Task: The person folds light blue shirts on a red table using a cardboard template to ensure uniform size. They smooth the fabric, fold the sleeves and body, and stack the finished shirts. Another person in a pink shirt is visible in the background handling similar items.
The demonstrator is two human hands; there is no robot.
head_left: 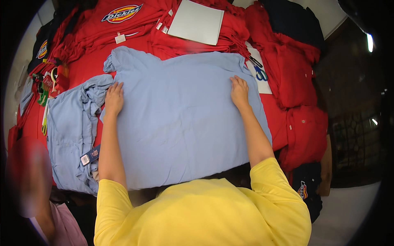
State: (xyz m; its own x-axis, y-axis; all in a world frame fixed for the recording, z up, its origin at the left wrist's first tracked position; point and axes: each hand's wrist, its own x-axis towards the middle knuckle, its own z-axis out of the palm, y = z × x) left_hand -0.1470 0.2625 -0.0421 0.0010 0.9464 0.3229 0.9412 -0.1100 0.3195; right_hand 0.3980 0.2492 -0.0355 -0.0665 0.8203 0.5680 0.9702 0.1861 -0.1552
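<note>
A light blue T-shirt [180, 119] lies spread out before me, its lower part reaching the near edge by my body. My left hand [114, 98] rests flat on the shirt's left side, fingers stretched out. On its right side my right hand [239, 91] lies with the fingers extended and nothing gripped. Left of my left forearm lies a second light blue garment [72, 131], loosely folded and creased. A dark blue hang tag [92, 155] with a white label shows at its right edge.
Red garments [197, 24] are piled along the far side, with a white board [196, 21] on top. More red clothes [293, 78] lie on the right. Blue-handled scissors [260, 74] sit beyond the shirt's right side; tools [47, 84] cluster at left. Another person's arm [41, 205] is at lower left.
</note>
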